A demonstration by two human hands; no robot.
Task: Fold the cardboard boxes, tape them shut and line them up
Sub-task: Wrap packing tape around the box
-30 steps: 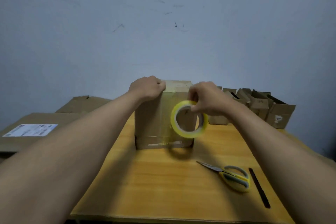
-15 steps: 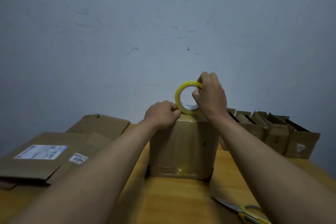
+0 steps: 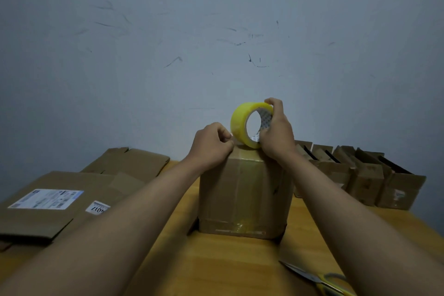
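Tape roll (image 3: 248,125) in right-hand fingers (image 3: 272,103)

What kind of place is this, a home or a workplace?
Probably a small packing workspace: flattened cartons stacked left, a row of folded boxes against a bare scuffed wall, tape roll and scissors on a wooden table.

Matt brown cardboard box (image 3: 245,190), glossy yellow plastic tape roll (image 3: 242,125), smooth wooden table (image 3: 216,267).
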